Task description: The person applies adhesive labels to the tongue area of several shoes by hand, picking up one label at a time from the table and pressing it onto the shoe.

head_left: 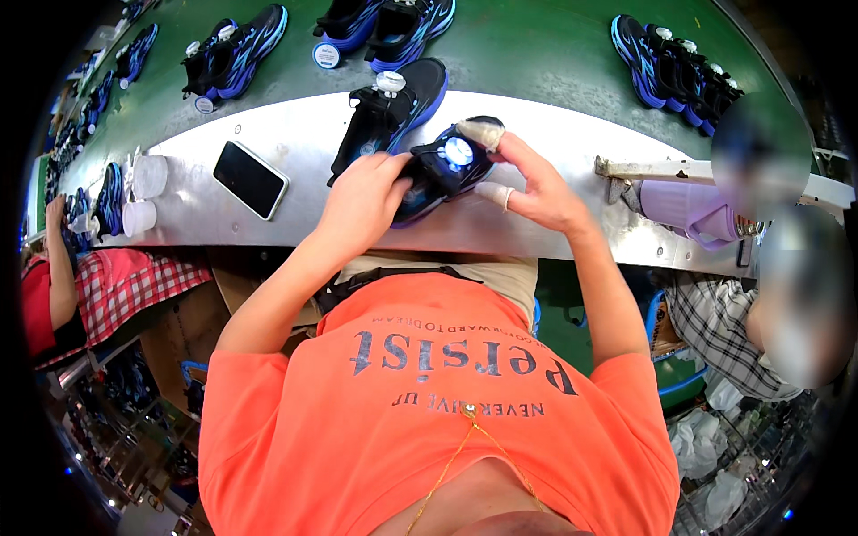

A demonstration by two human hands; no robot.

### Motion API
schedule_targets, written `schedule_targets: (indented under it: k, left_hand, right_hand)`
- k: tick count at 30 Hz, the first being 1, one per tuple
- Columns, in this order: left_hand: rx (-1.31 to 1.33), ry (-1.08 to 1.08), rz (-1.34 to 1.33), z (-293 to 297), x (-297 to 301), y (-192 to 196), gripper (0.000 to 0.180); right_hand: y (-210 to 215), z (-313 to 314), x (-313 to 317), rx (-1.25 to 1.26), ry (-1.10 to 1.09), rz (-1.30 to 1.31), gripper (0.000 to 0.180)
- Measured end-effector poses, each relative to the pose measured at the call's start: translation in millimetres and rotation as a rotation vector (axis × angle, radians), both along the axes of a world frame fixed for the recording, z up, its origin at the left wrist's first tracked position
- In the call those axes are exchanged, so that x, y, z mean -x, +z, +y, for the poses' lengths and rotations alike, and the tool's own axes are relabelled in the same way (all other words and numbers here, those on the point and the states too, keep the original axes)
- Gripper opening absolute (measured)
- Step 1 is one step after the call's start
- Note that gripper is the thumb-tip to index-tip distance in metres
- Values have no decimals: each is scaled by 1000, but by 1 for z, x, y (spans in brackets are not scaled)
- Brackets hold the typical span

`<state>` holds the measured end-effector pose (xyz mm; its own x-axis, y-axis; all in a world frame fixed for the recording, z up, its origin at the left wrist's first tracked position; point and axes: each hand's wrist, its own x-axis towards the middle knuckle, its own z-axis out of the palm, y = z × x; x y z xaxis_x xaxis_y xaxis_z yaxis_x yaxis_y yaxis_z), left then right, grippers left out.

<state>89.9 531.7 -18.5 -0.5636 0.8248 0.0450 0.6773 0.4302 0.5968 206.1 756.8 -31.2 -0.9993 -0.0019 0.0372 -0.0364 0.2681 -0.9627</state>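
A black and blue shoe with a round white dial on its top lies tilted on the metal ledge. My left hand grips the shoe's near side. My right hand holds its far end, with white tape wraps on the thumb and a finger, the thumb near the dial. A second matching shoe lies just behind on the ledge, touching neither hand.
A black phone lies on the ledge to the left, next to two white cups. Several more pairs of shoes ride the green belt beyond. Other people sit at the left and right. A purple bottle hangs at the right.
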Motion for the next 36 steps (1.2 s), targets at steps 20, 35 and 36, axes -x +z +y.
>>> schedule_targets:
  k: [20,35,36]
  left_hand:
    - [-233,262,-326,38,-10,-32,14]
    - [204,113,-978,24,-13,13,21]
    - [190,113,-1021,24,-13,13,21]
  right_hand:
    - [28,-18,2,-671,37,167,33]
    - [13,-30,-12,-455,-208,-15,37]
    - [15,-31,-12,-493,-223,-8,33]
